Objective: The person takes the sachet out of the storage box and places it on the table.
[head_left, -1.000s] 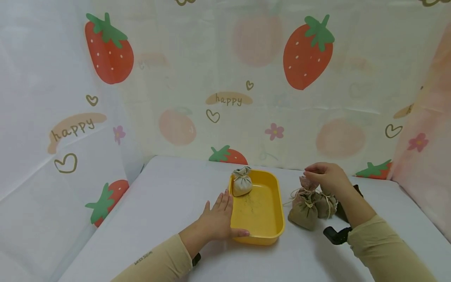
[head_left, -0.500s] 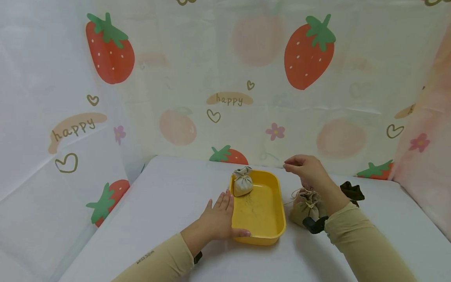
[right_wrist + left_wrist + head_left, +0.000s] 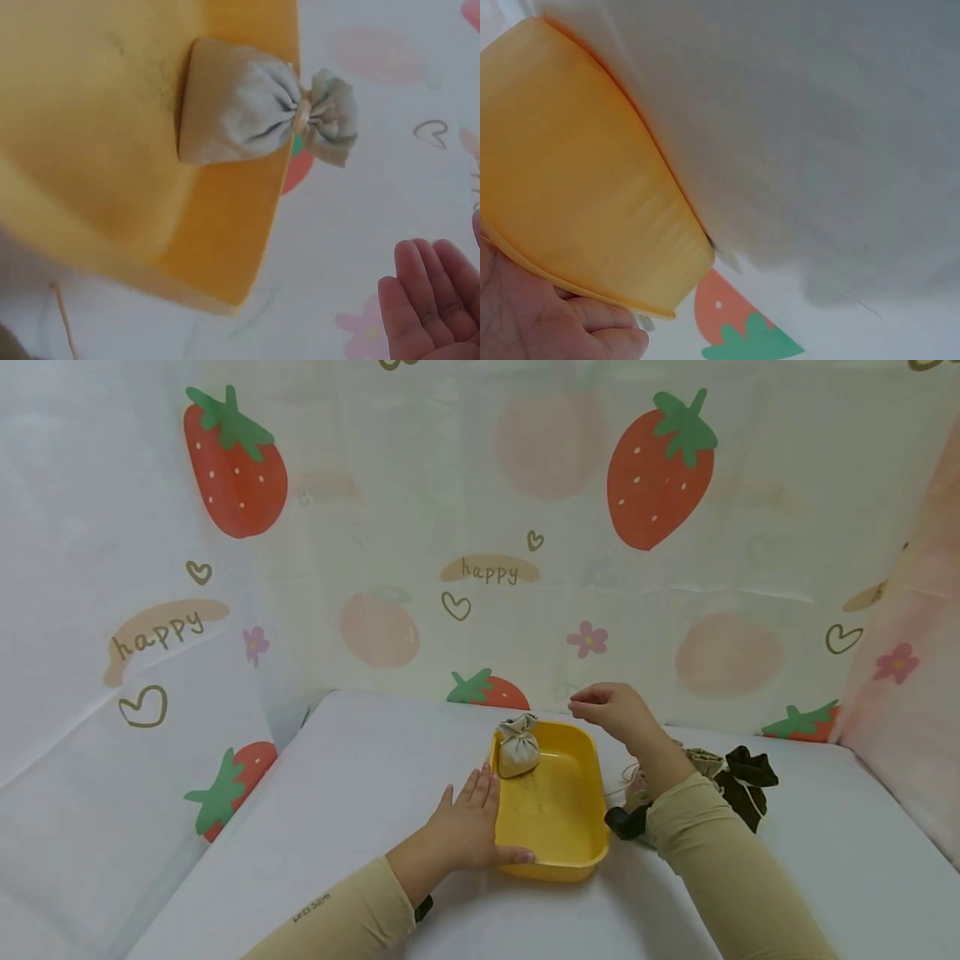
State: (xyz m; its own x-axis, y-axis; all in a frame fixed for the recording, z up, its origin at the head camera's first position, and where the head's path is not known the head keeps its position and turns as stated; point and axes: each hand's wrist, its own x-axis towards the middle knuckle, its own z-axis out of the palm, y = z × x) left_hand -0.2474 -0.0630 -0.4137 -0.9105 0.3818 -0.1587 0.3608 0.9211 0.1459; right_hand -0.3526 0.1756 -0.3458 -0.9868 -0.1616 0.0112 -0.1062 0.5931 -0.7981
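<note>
A pale drawstring pouch (image 3: 519, 752) stands upright in the far left corner of a yellow tray (image 3: 551, 860). In the right wrist view the pouch (image 3: 247, 105) has a gathered neck tied with cord. My left hand (image 3: 465, 827) rests on the tray's left rim, fingers straight, thumb over the near left corner. Beyond the tray's far right corner, my right hand (image 3: 618, 714) hovers in the air with bent fingers. The right wrist view shows the fingers (image 3: 424, 300) of that hand with nothing against them.
Right of the tray, partly hidden by the right forearm, sit an olive pouch (image 3: 705, 762) and a dark brown pouch (image 3: 746, 785). A strawberry-printed sheet (image 3: 487, 635) hangs behind the white table (image 3: 360, 777). Black wrist cameras jut out near both cuffs.
My right hand has moved left and up, from above the brown pouches toward the tray's far right corner. The left hand, tray and pale pouch have stayed in place.
</note>
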